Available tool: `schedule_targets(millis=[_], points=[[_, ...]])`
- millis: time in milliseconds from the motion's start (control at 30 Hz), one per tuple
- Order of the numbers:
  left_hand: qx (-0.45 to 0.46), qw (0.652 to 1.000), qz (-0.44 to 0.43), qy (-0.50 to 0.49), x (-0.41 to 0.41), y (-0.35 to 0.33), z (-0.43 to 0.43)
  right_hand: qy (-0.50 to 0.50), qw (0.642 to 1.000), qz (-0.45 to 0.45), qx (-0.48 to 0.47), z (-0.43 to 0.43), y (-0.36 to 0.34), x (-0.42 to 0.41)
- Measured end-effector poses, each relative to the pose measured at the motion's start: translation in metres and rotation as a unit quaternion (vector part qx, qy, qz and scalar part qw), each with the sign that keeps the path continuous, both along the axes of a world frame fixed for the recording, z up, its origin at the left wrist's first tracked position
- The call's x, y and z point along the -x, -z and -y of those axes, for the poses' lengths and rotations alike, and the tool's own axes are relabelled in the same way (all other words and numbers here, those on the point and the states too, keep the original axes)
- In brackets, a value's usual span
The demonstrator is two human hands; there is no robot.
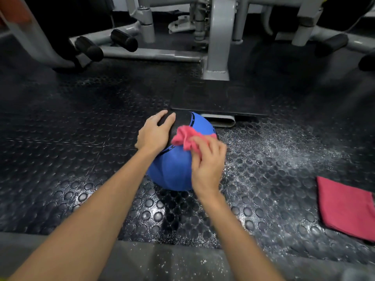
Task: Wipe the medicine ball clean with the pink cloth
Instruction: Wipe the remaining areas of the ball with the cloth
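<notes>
A blue and black medicine ball (172, 169) rests on the studded black rubber floor at the centre of the head view. My left hand (154, 132) lies flat on the ball's upper left side, fingers spread over the black panel. My right hand (207, 165) presses a bunched pink cloth (184, 137) against the top right of the ball, the cloth sticking out beyond my fingers. My right hand and the cloth hide the ball's right side.
A second pink cloth (345, 207) lies folded flat on the floor at the right. White dust (284, 151) speckles the floor right of the ball. A black platform (219, 98) and grey gym machine frames (217, 41) stand just behind the ball.
</notes>
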State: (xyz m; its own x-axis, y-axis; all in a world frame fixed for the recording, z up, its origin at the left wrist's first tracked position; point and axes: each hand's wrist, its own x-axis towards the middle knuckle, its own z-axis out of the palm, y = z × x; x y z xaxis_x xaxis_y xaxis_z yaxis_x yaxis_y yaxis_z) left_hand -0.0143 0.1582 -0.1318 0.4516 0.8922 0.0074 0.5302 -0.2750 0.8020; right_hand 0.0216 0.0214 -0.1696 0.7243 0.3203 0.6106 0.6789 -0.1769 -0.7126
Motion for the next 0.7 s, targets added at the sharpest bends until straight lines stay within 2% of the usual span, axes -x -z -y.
schedule_targets(millis=[133, 167, 267, 367, 467, 600, 700], points=[[0.010, 0.999, 0.032, -0.005, 0.016, 0.002, 0.006, -0.060, 0.997, 0.039, 0.012, 0.042, 0.046, 0.039], [0.002, 0.999, 0.042, -0.008, 0.023, 0.005, 0.010, -0.069, 0.998, 0.006, 0.009, 0.052, 0.053, 0.042], [-0.018, 0.994, 0.101, -0.028, 0.050, 0.016, 0.025, -0.037, 0.978, -0.202, -0.045, 0.071, 0.047, 0.041], [-0.011, 0.990, 0.131, -0.045, 0.092, 0.030, 0.042, -0.009, 0.957, -0.277, -0.084, 0.079, 0.023, 0.027], [-0.015, 0.990, 0.117, -0.073, 0.135, 0.034, 0.053, -0.014, 0.951, -0.298, -0.084, 0.081, 0.001, 0.016], [-0.061, 0.986, 0.112, -0.106, 0.149, -0.001, 0.035, -0.024, 0.948, -0.309, -0.076, 0.073, -0.016, 0.025], [-0.032, 0.994, 0.054, -0.091, 0.138, -0.015, 0.012, -0.087, 0.969, -0.228, -0.045, 0.054, -0.028, 0.060]])
